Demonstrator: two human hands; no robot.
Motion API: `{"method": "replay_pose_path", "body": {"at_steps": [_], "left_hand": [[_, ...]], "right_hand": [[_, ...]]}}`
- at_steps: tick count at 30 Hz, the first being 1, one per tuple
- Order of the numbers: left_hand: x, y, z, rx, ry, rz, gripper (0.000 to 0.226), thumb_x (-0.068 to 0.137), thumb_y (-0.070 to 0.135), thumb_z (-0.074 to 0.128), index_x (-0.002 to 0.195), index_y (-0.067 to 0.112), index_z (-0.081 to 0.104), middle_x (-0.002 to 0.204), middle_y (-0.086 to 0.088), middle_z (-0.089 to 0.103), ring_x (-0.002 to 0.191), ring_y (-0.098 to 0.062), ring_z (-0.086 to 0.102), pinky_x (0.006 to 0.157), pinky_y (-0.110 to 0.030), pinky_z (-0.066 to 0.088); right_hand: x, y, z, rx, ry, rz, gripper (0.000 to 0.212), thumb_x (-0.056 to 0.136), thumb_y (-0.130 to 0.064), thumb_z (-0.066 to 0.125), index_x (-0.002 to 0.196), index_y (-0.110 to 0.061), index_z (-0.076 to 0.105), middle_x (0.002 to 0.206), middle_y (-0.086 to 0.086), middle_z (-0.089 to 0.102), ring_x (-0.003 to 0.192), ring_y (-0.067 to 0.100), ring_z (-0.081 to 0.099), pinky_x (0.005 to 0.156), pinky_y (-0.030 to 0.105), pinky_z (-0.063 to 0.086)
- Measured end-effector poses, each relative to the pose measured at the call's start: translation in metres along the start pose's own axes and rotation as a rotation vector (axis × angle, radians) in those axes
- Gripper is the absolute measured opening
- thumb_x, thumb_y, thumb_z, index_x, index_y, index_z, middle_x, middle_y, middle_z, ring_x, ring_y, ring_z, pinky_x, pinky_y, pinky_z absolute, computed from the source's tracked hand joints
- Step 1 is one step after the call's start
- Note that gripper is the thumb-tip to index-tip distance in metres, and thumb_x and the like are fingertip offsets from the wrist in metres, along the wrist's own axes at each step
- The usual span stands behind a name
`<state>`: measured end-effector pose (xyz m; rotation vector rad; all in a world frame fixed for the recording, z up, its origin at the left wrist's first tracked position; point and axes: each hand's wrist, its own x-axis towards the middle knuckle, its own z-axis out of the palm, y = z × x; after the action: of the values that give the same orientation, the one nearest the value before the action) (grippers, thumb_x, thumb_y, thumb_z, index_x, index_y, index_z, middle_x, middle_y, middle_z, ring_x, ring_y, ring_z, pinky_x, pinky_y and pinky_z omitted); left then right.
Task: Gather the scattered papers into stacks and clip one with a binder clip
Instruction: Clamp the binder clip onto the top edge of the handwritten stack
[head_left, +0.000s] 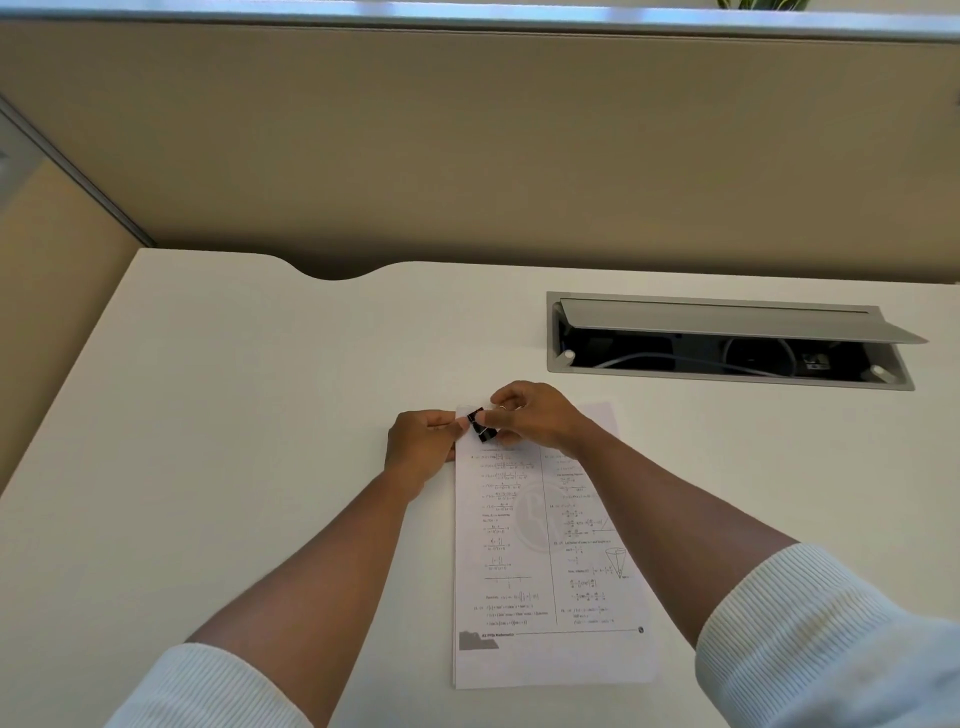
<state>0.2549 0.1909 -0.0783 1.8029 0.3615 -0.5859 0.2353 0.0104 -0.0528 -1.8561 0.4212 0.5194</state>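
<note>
— Ribbed white sleeves (831, 639) closest. What's under them?

— Flat stack of printed papers (550, 561) on the smooth white desk (234, 415). Left hand (423, 447) pinches its twelve-o'clock corner; right hand (524, 415) pinches the black binder clip (480, 426) there.

— Any bins?

— At two o'clock, a grey cable tray (727, 343), lid raised, holding a white cord (675, 359).

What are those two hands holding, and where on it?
The right hand pinches a black binder clip at the paper stack's far left corner. The left hand holds that corner's edge.
</note>
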Motion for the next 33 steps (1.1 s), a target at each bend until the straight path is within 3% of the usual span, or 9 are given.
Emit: {"method": "replay_pose_path", "body": {"at_steps": [2, 5, 8, 13, 20, 25, 29, 33], "left_hand": [[0.0, 0.0, 0.0, 0.0, 0.005, 0.004, 0.008, 0.084, 0.017, 0.078, 0.083, 0.022, 0.072, 0.086, -0.002, 0.075, 0.08, -0.024, 0.075, 0.08, -0.038, 0.062], [0.001, -0.002, 0.0, 0.0, 0.005, 0.001, 0.005, 0.084, 0.019, 0.078, 0.084, 0.02, 0.073, 0.085, -0.002, 0.075, 0.078, -0.023, 0.075, 0.08, -0.038, 0.062], [0.002, -0.002, 0.0, -0.008, 0.01, -0.007, 0.009, 0.083, 0.02, 0.079, 0.09, 0.017, 0.074, 0.086, -0.003, 0.076, 0.077, -0.022, 0.075, 0.08, -0.037, 0.062], [0.004, -0.003, 0.0, 0.009, 0.022, -0.007, 0.025, 0.083, 0.018, 0.079, 0.105, 0.007, 0.074, 0.09, -0.004, 0.075, 0.078, -0.022, 0.074, 0.079, -0.036, 0.062], [0.004, -0.002, 0.002, 0.036, 0.022, 0.027, 0.03, 0.083, 0.018, 0.079, 0.109, 0.005, 0.072, 0.092, -0.003, 0.073, 0.081, -0.022, 0.074, 0.073, -0.031, 0.062], [0.007, -0.004, 0.003, 0.111, 0.03, 0.076, 0.031, 0.083, 0.022, 0.079, 0.109, 0.006, 0.074, 0.091, -0.002, 0.074, 0.08, -0.021, 0.074, 0.077, -0.035, 0.062], [0.008, -0.008, 0.002, 0.181, 0.04, 0.12, 0.026, 0.08, 0.031, 0.08, 0.101, 0.015, 0.076, 0.091, 0.001, 0.076, 0.083, -0.02, 0.074, 0.083, -0.041, 0.061], [0.007, -0.008, 0.004, 0.229, 0.041, 0.2, 0.023, 0.08, 0.032, 0.079, 0.099, 0.018, 0.078, 0.094, 0.002, 0.076, 0.087, -0.02, 0.073, 0.083, -0.044, 0.06]], "right_hand": [[-0.002, -0.001, -0.002, -0.016, -0.012, 0.004, 0.049, 0.072, -0.035, 0.083, 0.113, -0.013, 0.065, 0.102, 0.005, 0.071, 0.089, 0.015, 0.071, 0.085, 0.029, 0.056], [-0.005, -0.003, -0.005, -0.086, -0.007, -0.013, 0.047, 0.076, -0.028, 0.081, 0.117, -0.01, 0.067, 0.098, 0.0, 0.07, 0.083, 0.008, 0.065, 0.072, 0.015, 0.049], [-0.005, -0.001, -0.008, -0.137, 0.003, -0.029, 0.046, 0.077, -0.027, 0.081, 0.118, -0.011, 0.068, 0.103, -0.002, 0.067, 0.089, 0.008, 0.061, 0.068, 0.012, 0.044], [-0.003, -0.009, -0.014, -0.178, 0.023, -0.081, 0.047, 0.07, -0.027, 0.086, 0.112, -0.014, 0.07, 0.101, -0.002, 0.068, 0.09, 0.009, 0.062, 0.075, 0.016, 0.045], [0.006, -0.037, -0.035, -0.39, 0.028, -0.193, 0.038, 0.07, -0.017, 0.086, 0.105, -0.01, 0.072, 0.084, -0.002, 0.064, 0.074, 0.009, 0.059, 0.065, 0.011, 0.046], [0.008, -0.057, -0.039, -0.619, -0.039, -0.275, 0.035, 0.072, -0.012, 0.083, 0.104, -0.007, 0.067, 0.092, 0.01, 0.069, 0.081, 0.023, 0.065, 0.071, 0.032, 0.054], [0.012, -0.068, -0.038, -0.755, -0.105, -0.306, 0.033, 0.074, -0.007, 0.08, 0.101, -0.01, 0.062, 0.088, 0.001, 0.06, 0.078, 0.018, 0.059, 0.059, 0.023, 0.045], [0.015, -0.071, -0.035, -0.851, -0.145, -0.327, 0.03, 0.075, -0.006, 0.079, 0.095, -0.016, 0.059, 0.081, -0.007, 0.053, 0.087, 0.019, 0.06, 0.066, 0.028, 0.049]]}}
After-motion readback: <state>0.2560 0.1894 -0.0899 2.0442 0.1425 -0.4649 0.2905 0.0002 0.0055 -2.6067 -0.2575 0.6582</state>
